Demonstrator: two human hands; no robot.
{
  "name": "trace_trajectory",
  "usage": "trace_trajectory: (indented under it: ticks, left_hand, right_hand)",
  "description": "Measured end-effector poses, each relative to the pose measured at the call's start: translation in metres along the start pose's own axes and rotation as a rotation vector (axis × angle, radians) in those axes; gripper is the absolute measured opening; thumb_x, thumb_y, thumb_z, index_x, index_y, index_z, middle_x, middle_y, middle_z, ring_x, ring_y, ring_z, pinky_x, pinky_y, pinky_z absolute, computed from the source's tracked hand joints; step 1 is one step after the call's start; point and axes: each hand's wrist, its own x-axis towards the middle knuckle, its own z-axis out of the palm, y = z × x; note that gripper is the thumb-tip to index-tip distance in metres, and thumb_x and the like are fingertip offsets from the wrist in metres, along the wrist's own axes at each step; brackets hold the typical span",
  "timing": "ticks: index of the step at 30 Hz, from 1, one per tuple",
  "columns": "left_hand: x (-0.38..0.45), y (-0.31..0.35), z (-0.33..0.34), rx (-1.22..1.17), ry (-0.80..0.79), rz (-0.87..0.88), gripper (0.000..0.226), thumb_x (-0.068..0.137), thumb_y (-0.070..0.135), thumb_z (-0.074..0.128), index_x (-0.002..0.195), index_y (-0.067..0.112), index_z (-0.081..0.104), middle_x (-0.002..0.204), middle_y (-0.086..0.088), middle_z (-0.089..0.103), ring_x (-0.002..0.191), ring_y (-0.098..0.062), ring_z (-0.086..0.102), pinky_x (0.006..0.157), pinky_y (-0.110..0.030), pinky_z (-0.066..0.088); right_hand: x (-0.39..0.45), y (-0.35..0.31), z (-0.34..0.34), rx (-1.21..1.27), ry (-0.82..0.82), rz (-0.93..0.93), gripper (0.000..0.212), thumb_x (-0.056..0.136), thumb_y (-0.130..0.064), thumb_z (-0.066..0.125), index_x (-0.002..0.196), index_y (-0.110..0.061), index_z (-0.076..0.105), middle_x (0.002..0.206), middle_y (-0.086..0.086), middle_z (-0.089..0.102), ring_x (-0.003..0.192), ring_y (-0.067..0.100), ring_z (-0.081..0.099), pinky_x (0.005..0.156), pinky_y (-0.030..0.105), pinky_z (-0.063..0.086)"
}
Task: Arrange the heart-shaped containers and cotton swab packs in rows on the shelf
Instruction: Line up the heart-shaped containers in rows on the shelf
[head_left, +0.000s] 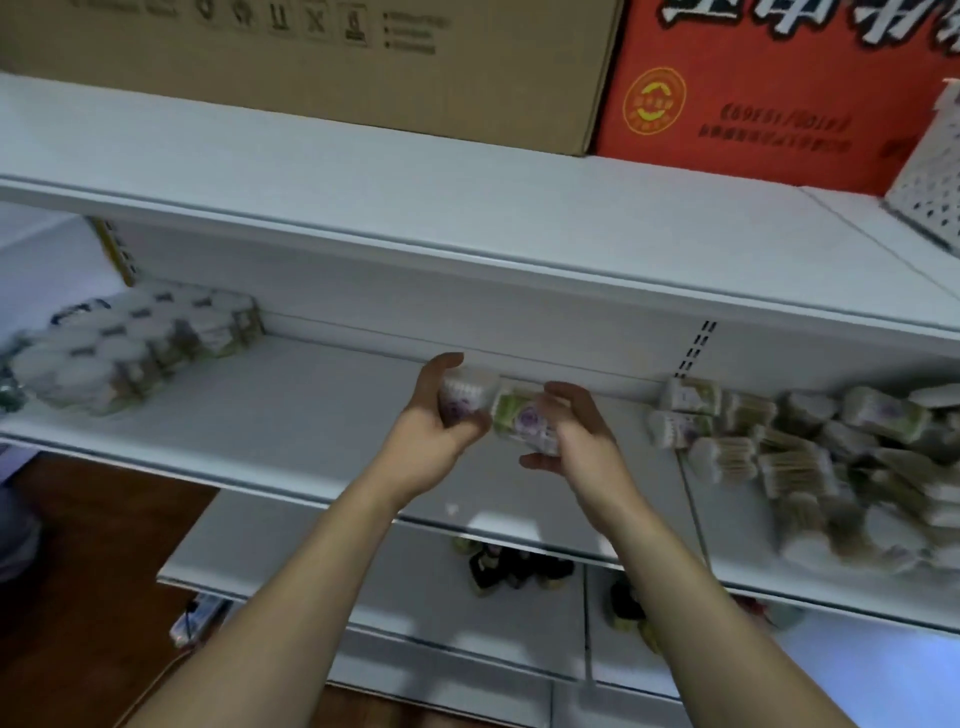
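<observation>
Clear swab-filled container gripped by left hand; right hand grips another swab pack above white shelf.

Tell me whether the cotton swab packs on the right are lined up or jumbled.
Jumbled. The cotton swab packs lie heaped at mixed angles on the shelf, not in rows.

White shelving, brown floor
</observation>
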Motion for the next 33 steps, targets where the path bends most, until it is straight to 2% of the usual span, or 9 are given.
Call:
trace_trajectory:
  ticks: [3,7,12,15,18,22,25,30,33]
  left_hand:
    - [-0.013,-0.009,-0.066,-0.003,0.019,-0.013,0.061,0.092,0.002,0.065,0.138,0.026,0.035,0.104,0.003,0.062,0.080,0.007,0.064,0.072,-0.024,0.055]
    - [-0.029,-0.023,-0.153,0.059,0.052,-0.038,0.062,0.089,0.020,0.071,0.139,0.034,0.037,0.125,-0.004,0.059,0.105,-0.014,0.064,0.091,-0.039,0.056]
    - [-0.042,-0.030,-0.234,0.041,0.116,-0.036,0.069,0.092,0.019,0.069,0.147,0.038,0.032,0.130,0.008,0.053,0.108,-0.008,0.060,0.081,-0.031,0.060]
    - [-0.036,-0.037,-0.274,0.034,0.168,-0.034,0.079,0.088,0.036,0.072,0.153,0.036,0.028,0.144,0.008,0.049,0.124,-0.012,0.055,0.091,-0.031,0.057]
    - [-0.023,-0.040,-0.305,0.025,0.174,-0.033,0.071,0.091,0.034,0.070,0.152,0.034,0.033,0.142,0.007,0.052,0.123,-0.009,0.055,0.081,-0.018,0.057]
    - [-0.001,-0.043,-0.339,0.104,0.212,-0.038,0.071,0.091,0.044,0.064,0.152,0.035,0.029,0.142,0.002,0.053,0.127,-0.015,0.054,0.101,-0.041,0.052]
    - [0.014,-0.045,-0.365,0.204,0.246,-0.050,0.069,0.092,0.050,0.059,0.152,0.035,0.028,0.147,0.002,0.050,0.132,-0.017,0.050,0.106,-0.034,0.045]
    - [0.033,-0.053,-0.402,0.246,0.277,-0.043,0.068,0.095,0.036,0.064,0.153,0.035,0.028,0.145,0.005,0.048,0.129,-0.016,0.050,0.076,-0.003,0.046]
    - [0.043,-0.061,-0.417,0.198,0.237,-0.023,0.063,0.094,0.031,0.067,0.147,0.039,0.034,0.135,0.008,0.054,0.123,-0.015,0.055,0.073,-0.007,0.053]
  right_hand:
    - [-0.004,0.001,0.056,-0.124,-0.134,-0.078,0.076,0.072,-0.036,0.068,0.142,-0.030,0.042,0.134,0.008,0.056,0.108,0.019,0.065,0.087,0.043,0.059]
    - [-0.006,-0.001,0.130,-0.313,-0.080,-0.188,0.095,0.069,-0.044,0.070,0.153,-0.040,0.026,0.140,0.001,0.054,0.120,0.017,0.059,0.100,0.040,0.052]
    - [-0.005,-0.004,0.210,-0.215,0.114,-0.290,0.053,0.077,-0.024,0.083,0.117,-0.028,0.048,0.100,-0.012,0.064,0.085,-0.004,0.063,0.077,0.026,0.052]
    - [0.007,-0.004,0.244,-0.286,0.141,-0.325,0.038,0.078,-0.027,0.081,0.107,-0.027,0.055,0.093,-0.011,0.067,0.073,-0.006,0.064,0.070,0.020,0.052]
    - [0.027,-0.001,0.279,-0.372,0.104,-0.348,0.035,0.079,-0.037,0.078,0.107,-0.032,0.058,0.098,-0.010,0.067,0.078,0.002,0.067,0.069,0.018,0.052]
    - [0.065,0.012,0.329,-0.468,-0.019,-0.499,0.031,0.083,-0.030,0.076,0.111,-0.028,0.062,0.115,-0.007,0.058,0.098,0.012,0.062,0.079,0.028,0.055]
    - [0.090,0.030,0.366,-0.586,-0.105,-0.585,0.038,0.086,-0.024,0.073,0.122,-0.019,0.064,0.132,0.001,0.048,0.108,0.015,0.057,0.085,0.035,0.055]
    - [0.113,0.047,0.413,-0.699,-0.156,-0.574,0.041,0.092,-0.025,0.066,0.132,-0.019,0.060,0.148,0.006,0.039,0.119,0.026,0.057,0.095,0.032,0.049]
    - [0.116,0.055,0.431,-0.738,-0.127,-0.584,0.041,0.092,-0.016,0.064,0.132,-0.013,0.060,0.150,0.011,0.038,0.121,0.030,0.057,0.093,0.027,0.044]
